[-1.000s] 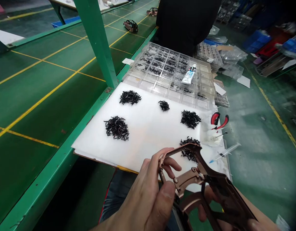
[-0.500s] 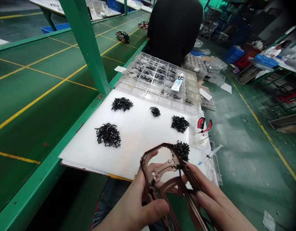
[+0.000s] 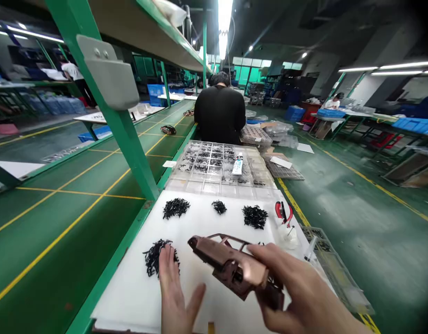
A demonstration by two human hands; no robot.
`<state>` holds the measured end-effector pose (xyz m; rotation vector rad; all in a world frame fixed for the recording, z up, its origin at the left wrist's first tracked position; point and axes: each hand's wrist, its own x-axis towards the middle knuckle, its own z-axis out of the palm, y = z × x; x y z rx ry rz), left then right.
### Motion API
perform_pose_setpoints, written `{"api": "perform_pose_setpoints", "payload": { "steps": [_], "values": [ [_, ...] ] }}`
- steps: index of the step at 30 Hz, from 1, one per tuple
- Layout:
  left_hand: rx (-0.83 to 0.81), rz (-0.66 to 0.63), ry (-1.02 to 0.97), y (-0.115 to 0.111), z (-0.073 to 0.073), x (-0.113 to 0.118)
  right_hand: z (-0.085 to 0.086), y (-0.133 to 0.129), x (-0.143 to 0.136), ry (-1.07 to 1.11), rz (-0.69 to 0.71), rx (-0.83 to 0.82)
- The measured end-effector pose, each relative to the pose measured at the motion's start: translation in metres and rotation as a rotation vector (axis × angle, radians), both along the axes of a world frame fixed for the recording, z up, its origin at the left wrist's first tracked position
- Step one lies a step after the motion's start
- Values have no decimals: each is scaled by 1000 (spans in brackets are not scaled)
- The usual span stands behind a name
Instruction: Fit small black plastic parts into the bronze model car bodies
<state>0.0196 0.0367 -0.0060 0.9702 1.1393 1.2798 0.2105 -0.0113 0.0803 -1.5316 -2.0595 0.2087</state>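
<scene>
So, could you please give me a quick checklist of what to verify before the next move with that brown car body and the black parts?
1. Brown car body gripped by right hand: ok.
2. Left hand free, fingertips at the nearest pile of black parts: ok.
3. A part already pinched in the left hand: cannot tell.
4. Other piles apart on the white board: ok.
5. Glue tube within easy reach: not ok, it lies on the far clear tray.
6. Red cutters beside the board: ok.
</scene>
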Motion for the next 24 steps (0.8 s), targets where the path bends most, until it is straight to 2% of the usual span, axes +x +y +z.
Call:
{"api": "perform_pose_setpoints", "payload": {
  "steps": [2,4,5,7,8,9,10,11,12,13,14,16,18,20,22,24],
  "values": [
    [265,-117,209,1,2,-13,11,11,-11,-319,202,28],
    [463,-302,302,-1,3,-20,17,13,-21,-464,343,-5],
    [534,-364,305,-2,3,-21,18,10,-22,-436,395,-35],
    [616,-398,269,-2,4,-21,14,0,-14,-203,417,-134],
    [626,-382,255,-1,4,-20,9,-7,-3,-17,315,-175],
    [630,-354,251,-1,5,-19,0,-15,11,176,132,-198],
    [647,-330,253,0,5,-18,-13,-22,27,365,-131,-185],
    [665,-309,258,1,6,-16,-29,-27,45,513,-528,-92],
    [685,-291,259,2,6,-13,-48,-32,63,534,-784,-9],
    [710,-285,259,3,7,-9,-68,-34,79,533,-934,33],
    [737,-287,262,3,7,-5,-89,-35,92,533,-1031,45],
    [796,-297,280,1,7,3,-124,-33,108,527,-1123,33],
    [844,-311,304,-1,8,12,-138,-32,110,518,-1169,60],
    [866,-327,323,-5,12,18,-126,-33,104,521,-1189,160],
    [853,-334,327,-10,17,23,-91,-36,95,553,-1153,295],
    [819,-347,322,-15,22,27,-49,-41,86,625,-1019,398]
  ]
}}
